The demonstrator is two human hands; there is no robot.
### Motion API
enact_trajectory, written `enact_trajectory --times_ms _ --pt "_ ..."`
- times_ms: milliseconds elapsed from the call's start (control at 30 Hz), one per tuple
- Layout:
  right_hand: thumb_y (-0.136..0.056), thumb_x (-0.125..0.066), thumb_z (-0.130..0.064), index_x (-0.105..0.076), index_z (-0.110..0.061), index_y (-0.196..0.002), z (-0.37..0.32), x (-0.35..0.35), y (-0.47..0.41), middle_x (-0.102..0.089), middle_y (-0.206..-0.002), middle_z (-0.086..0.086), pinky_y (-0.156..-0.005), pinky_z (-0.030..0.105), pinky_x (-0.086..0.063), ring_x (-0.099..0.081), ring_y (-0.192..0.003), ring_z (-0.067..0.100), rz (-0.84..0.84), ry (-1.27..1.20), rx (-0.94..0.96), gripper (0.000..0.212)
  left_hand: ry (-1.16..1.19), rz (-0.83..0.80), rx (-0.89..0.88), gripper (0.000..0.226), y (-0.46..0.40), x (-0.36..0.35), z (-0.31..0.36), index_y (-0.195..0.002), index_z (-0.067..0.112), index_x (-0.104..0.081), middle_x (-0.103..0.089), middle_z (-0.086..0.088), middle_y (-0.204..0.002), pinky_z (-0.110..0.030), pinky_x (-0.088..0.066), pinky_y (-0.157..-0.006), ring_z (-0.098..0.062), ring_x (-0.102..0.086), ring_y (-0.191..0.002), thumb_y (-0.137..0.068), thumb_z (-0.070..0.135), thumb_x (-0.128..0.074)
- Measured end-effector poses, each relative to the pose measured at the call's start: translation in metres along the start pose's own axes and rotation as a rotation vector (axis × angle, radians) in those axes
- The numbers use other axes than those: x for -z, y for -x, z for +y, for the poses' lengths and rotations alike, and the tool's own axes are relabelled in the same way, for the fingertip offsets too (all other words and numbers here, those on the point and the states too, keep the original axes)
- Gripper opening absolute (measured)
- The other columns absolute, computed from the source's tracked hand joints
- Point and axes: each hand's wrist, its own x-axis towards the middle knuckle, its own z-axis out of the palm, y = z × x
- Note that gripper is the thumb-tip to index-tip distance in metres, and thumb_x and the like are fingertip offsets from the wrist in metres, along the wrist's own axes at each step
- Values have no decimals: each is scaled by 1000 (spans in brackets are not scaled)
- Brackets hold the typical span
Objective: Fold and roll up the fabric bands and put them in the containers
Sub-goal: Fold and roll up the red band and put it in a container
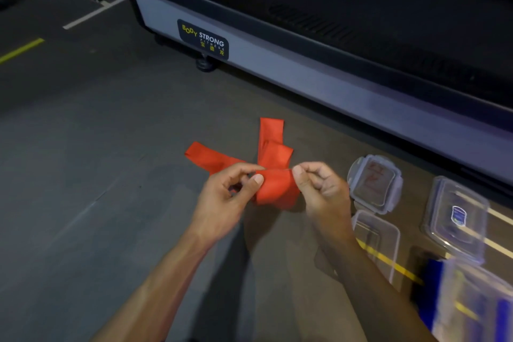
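At the far left, a yellow floor line (pixel 20 50) and a white floor line (pixel 94 12) cross the dark grey floor (pixel 83 147). Behind, running from centre to the far right, stands a treadmill base (pixel 305 72) with a "BODY STRONG FITNESS" label (pixel 203 39) on its grey side.

Near the middle, the red fabric band (pixel 273 164) is lifted just above the floor. One loose end spreads out to the left, another runs away toward the treadmill, and a folded part sits between the hands. The left hand (pixel 230 197) pinches the left edge of that fold, thumb on the near face and fingers curled behind it, so its grip is clamped on the band. The right hand (pixel 322 189) pinches the right edge of the same fold between thumb and curled fingers, its grip also clamped on the band. Both forearms reach in from the near edge.

To the right of the hands, on the floor, lies a clear lid with locking flaps (pixel 374 183), red showing faintly through it. Just nearer sits a clear open container (pixel 377 241). Further right is a clear rectangular container with a blue sticker (pixel 456 216). At the near right corner stands a blurred clear container (pixel 477 302) with blue fabric (pixel 434 277) showing beside and inside it.
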Motion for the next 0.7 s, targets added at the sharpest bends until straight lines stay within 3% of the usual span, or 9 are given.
enact_trajectory --times_ms 67,167,233,367,500,700 --pt "-93 -70 -33 -69 -19 -90 -5 2 6 -72 -75 10 -69 37 -51 -61 -71 16 29 25 -4 15 7 11 -6 11 4 -2 5 -95 30 -76 -66 -11 -79 -26 -49 -77 -6 -59 -76 -92 25 -66" --pt "-90 -68 -45 -69 -21 -91 -9 6 15 -71 -78 17 -72 51 -53 -61 -71 20 60 90 0 25 25 16 -16 10 9 -6 14 -89 27 -75 -73 -2 -84 -21 -49 -79 -5 -62 -80 -91 22 -67" --pt "-90 -68 -46 -69 -21 -90 -12 10 20 -71 -77 13 -77 55 -54 -62 -72 20 82 129 -2 24 30 1 -19 8 11 -7 18 -87 24 -74 -73 4 -82 -20 -50 -78 -5 -62 -79 -91 21 -67" --pt "-97 -70 -25 -69 -18 -85 -16 17 33 -65 -67 3 -71 40 -51 -60 -69 11 86 64 28 14 50 -27 -19 10 15 -11 22 -84 19 -73 -71 6 -80 -23 -49 -78 -5 -61 -79 -91 19 -67" --pt "-93 -70 -23 -69 -11 -85 -15 22 41 -64 -74 -8 -71 26 -49 -58 -74 6 108 -6 41 15 38 -34 -9 8 21 -14 26 -88 16 -76 -73 10 -82 -18 -48 -79 -1 -63 -80 -90 19 -68" --pt "-86 -71 -22 -71 -9 -82 -27 20 41 -64 -69 0 -70 24 -49 -57 -69 9 121 -130 -38 13 153 9 11 14 27 -14 34 -97 20 -80 -66 2 -76 -21 -49 -79 -10 -61 -78 -87 17 -72"
